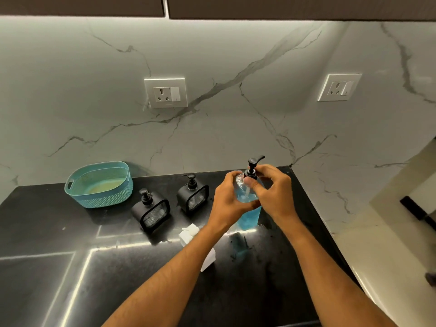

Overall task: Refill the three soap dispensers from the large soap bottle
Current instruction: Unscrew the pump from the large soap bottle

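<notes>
- The large soap bottle, clear with blue liquid and a black pump, stood upright on the black counter near its back right corner.
- The left hand wrapped the bottle's body, fingers curled round it; the right hand pinched the pump collar with thumb and fingers (likely unscrewing it).
- Judged mostly full, the bottle would be heavy and perhaps slick; the body is best held low and firmly, and the stiff collar is the place to twist.
- Two black dispensers stood to the left, a white dispenser nearer, partly hidden by the forearm.
- A teal basket sat far left.
</notes>
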Available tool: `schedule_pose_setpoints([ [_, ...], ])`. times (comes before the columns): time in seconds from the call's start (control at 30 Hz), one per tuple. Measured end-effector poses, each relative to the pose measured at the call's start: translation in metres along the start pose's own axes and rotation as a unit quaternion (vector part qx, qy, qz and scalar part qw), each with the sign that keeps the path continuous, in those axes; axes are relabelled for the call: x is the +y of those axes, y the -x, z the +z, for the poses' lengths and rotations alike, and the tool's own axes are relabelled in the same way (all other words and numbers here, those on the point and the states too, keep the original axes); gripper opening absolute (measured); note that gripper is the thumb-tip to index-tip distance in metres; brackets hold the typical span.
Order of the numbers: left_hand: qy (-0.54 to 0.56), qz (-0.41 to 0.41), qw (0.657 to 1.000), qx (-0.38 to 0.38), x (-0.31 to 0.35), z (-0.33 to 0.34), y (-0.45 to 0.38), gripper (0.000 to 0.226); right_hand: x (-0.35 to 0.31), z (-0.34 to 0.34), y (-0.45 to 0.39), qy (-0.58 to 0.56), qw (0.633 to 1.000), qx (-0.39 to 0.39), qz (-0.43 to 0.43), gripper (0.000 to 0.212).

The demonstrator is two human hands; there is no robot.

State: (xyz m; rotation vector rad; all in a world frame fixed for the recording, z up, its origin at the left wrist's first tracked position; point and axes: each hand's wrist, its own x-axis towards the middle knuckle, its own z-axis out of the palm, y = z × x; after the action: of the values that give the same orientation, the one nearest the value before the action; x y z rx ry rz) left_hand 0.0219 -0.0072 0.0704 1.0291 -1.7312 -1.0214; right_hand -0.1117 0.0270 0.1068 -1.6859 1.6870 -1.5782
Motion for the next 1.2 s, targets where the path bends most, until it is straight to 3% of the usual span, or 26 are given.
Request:
schedule_pose_setpoints([
  [0.13, 0.001, 0.025, 0.999, -0.024, 0.009, -0.009, 0.007, 0.077, -0.014, -0.022, 0.000, -0.027, 0.995, -0.098, 0.020, 0.038],
  [0.23, -0.011, 0.038, 0.999, -0.020, 0.015, -0.010, 0.010, 0.081, -0.021, -0.025, 0.005, -0.013, 0.999, -0.040, 0.003, 0.052],
  [0.33, -0.018, 0.044, 0.999, -0.011, 0.022, -0.010, 0.010, 0.079, -0.027, -0.023, 0.007, -0.023, 1.000, 0.015, 0.000, 0.048],
  [0.47, -0.017, 0.038, 0.999, -0.006, 0.028, -0.006, 0.010, 0.075, -0.027, -0.023, 0.005, -0.025, 0.999, 0.034, -0.010, 0.038],
  [0.67, -0.001, 0.030, 0.999, 0.011, 0.036, -0.002, 0.011, 0.074, -0.019, -0.029, 0.001, -0.047, 0.999, 0.015, -0.003, 0.036],
  [0.9, -0.012, 0.027, 0.999, 0.038, 0.033, -0.003, 0.016, 0.075, -0.017, -0.031, -0.004, -0.057, 0.994, -0.098, -0.002, 0.037],
  [1.0, -0.029, 0.015, 0.998, 0.044, 0.026, -0.004, 0.017, 0.077, -0.024, -0.029, -0.006, -0.051, 0.995, -0.085, -0.018, 0.051],
  [1.2, -0.039, 0.006, 0.997, 0.062, 0.022, -0.007, 0.019, 0.078, -0.024, -0.016, -0.010, -0.043, 0.997, -0.057, -0.027, 0.048],
])
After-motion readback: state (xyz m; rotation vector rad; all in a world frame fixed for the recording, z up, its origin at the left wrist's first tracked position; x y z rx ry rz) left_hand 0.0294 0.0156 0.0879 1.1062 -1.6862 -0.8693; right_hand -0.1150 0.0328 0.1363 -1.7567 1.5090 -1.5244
